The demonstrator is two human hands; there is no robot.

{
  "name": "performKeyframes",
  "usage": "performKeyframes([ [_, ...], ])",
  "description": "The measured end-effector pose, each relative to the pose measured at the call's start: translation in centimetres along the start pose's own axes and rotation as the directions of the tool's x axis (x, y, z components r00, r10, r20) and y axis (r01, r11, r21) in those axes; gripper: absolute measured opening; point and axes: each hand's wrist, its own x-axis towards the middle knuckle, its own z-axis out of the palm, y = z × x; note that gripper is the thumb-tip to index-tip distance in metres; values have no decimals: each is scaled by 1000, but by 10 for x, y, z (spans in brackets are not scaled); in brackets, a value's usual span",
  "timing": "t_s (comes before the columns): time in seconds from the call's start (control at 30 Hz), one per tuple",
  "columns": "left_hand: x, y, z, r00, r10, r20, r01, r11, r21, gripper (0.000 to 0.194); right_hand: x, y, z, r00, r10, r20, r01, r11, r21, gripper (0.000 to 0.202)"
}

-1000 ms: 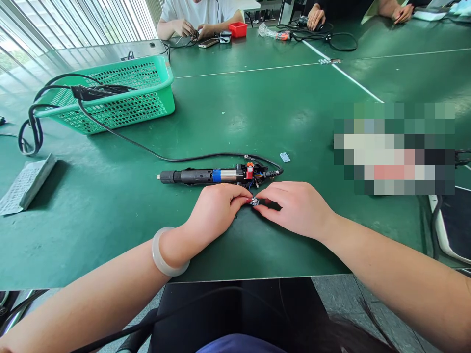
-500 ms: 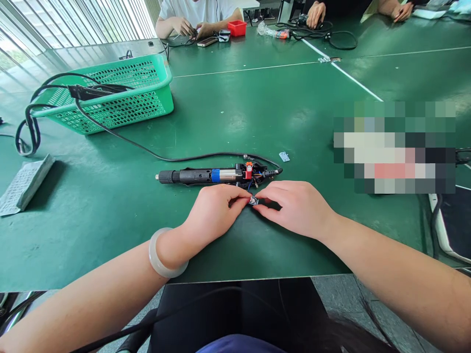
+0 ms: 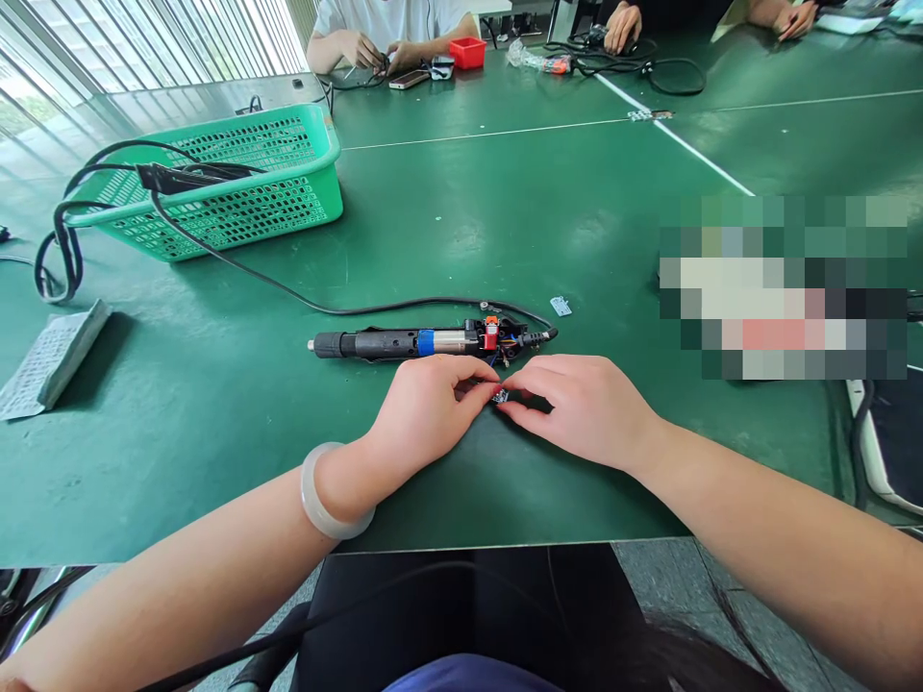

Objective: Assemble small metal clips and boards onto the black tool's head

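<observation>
head view: i see both hands low centre on the green matte worktop (image 3: 216, 404). left hand (image 3: 425, 408) and right hand (image 3: 584, 408) are together, fingertips pinched from either side on one small dark part (image 3: 498, 395), flat and chip-like, lying at or just above the worktop surface; can't tell if it's lifted. too small to read detail on it.

just beyond the fingertips lies one electric screwdriver (image 3: 433, 341), long cylinder, black rubbery grip, blue band, bare metal section, housing open at the right end with a red piece and thin wires showing. one black cable (image 3: 288, 293) runs from it to the left, up into one green perforated plastic basket (image 3: 216, 183); more black cable is looped at the basket's left side.

one small silvery flat bit (image 3: 559, 307) sits just right of the screwdriver's end. one pale ring, smooth and glassy, a bracelet (image 3: 321, 495), on the left wrist. one flat grey-white pack (image 3: 50, 360) at the left edge.

far end: two other people's hands (image 3: 375, 53), one red box (image 3: 467, 53) near them.
</observation>
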Motion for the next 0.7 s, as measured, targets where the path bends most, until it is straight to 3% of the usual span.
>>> performKeyframes([
  [0.33,1,1,2,999,-34,4,34,998,-55,9,0,-1,2,1000,-11,1,11,999,-35,18],
  [0.7,6,-6,4,973,-212,97,230,937,-264,13,1,-1,2,1000,-15,-3,15,1000,-20,16],
])
